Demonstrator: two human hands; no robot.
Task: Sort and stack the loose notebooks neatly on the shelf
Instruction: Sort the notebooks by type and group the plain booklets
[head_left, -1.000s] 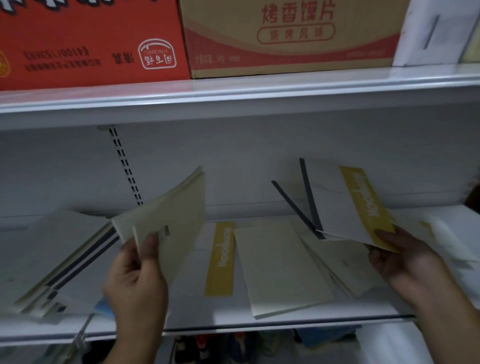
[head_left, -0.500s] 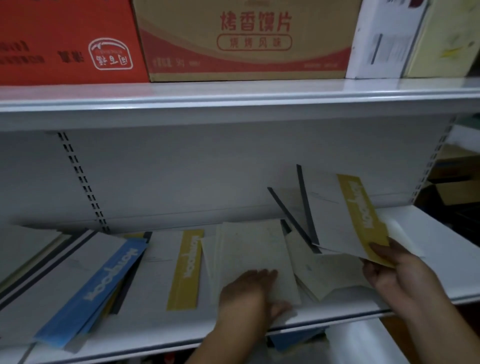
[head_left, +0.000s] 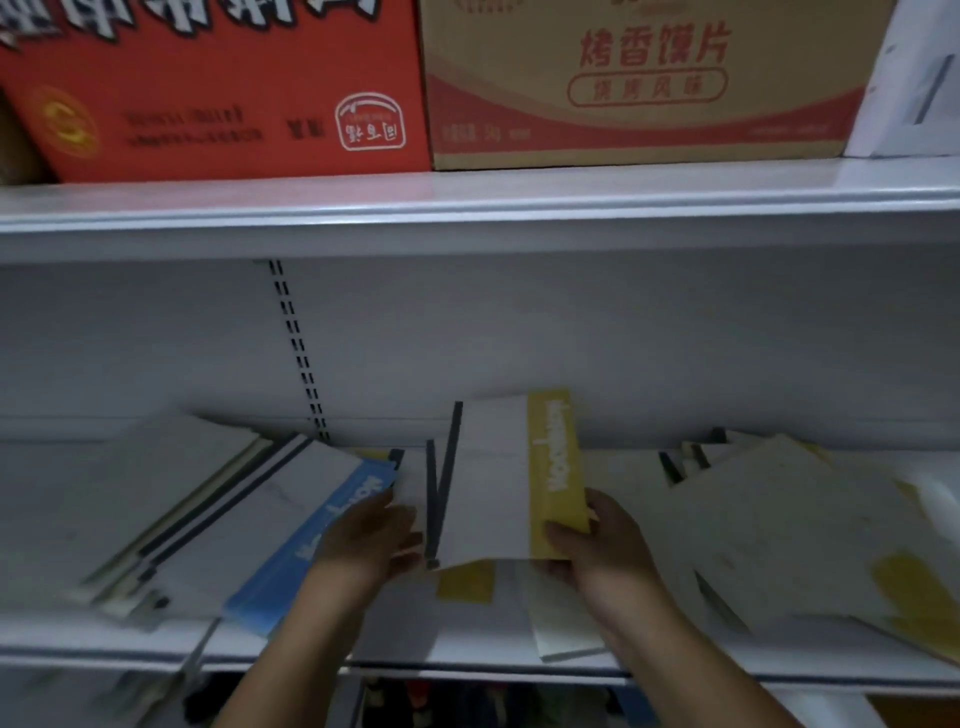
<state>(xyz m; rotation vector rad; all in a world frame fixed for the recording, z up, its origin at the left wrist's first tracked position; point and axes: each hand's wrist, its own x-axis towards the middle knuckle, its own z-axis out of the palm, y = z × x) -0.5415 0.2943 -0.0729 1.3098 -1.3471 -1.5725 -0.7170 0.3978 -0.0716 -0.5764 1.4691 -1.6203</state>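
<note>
A white notebook with a yellow band and dark spine (head_left: 498, 478) is held upright above the white shelf (head_left: 467, 660), at centre. My right hand (head_left: 597, 545) grips its lower right corner on the yellow band. My left hand (head_left: 371, 535) grips its lower left edge by the spine; a second dark spine shows just beside it. A fanned pile of notebooks topped by a blue-banded one (head_left: 311, 545) lies to the left. Pale loose notebooks (head_left: 779, 530) lie scattered to the right. Another yellow-banded notebook (head_left: 465, 582) lies flat under the held one.
The upper shelf (head_left: 467, 208) hangs low overhead and carries a red carton (head_left: 208, 88) and a brown carton (head_left: 649, 78). A slotted upright (head_left: 298, 353) runs down the back panel. Dark items sit below the shelf's front edge.
My left hand left the pale notebook on the shelf and came up to the held notebook's spine side. The notebook now stands straighter, held by both hands. The view swung left.
</note>
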